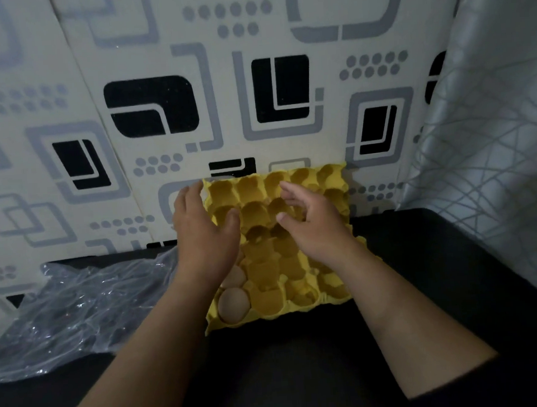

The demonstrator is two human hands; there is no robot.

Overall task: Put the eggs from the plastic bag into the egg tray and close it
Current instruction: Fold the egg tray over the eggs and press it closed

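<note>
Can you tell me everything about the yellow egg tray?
The yellow egg tray looks like moulded cardboard with rows of round cups. Its far half stands open against the patterned wall; the near half lies on the dark table. Two brown eggs sit in its left cups. Both hands, left and right, reach over it.

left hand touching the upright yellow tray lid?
Cannot tell. In the head view the left hand overlaps the left edge of the upright lid, fingers spread, but a single angle shows neither contact nor a gap plainly.
</note>
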